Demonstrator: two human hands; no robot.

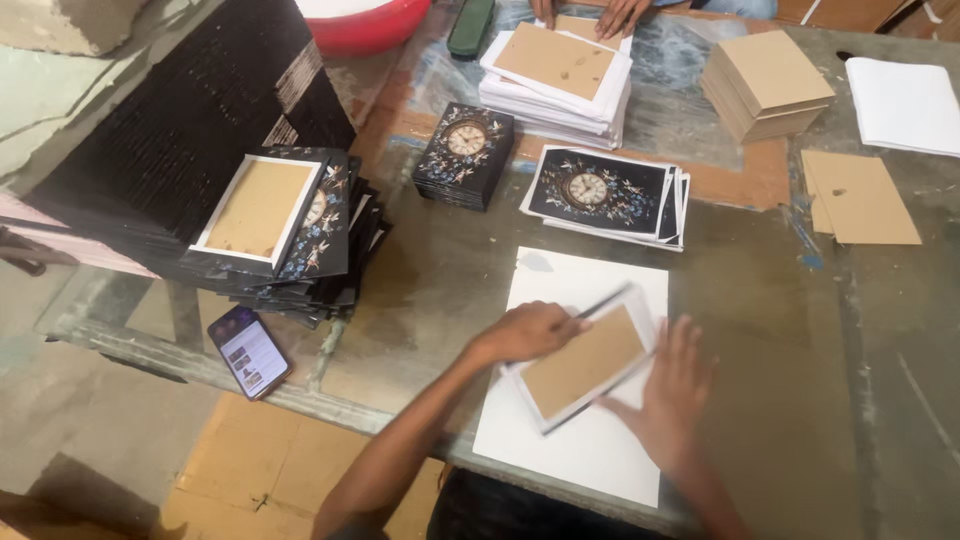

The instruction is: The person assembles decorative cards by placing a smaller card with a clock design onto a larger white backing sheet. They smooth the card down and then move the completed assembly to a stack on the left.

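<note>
A small brown board panel (583, 361) with white edging lies tilted on a white sheet (590, 440) near the desk (760, 330) front edge. Bare desk opens out to the right. Left hand (530, 331) presses its upper corner, fingers curled together on it; right hand (672, 390) lies flat, fingers spread apart against the lower right edge.

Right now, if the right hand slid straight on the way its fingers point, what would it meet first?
The right hand points up-left at the brown-backed board it already touches; beyond that, probably the left hand.
</note>
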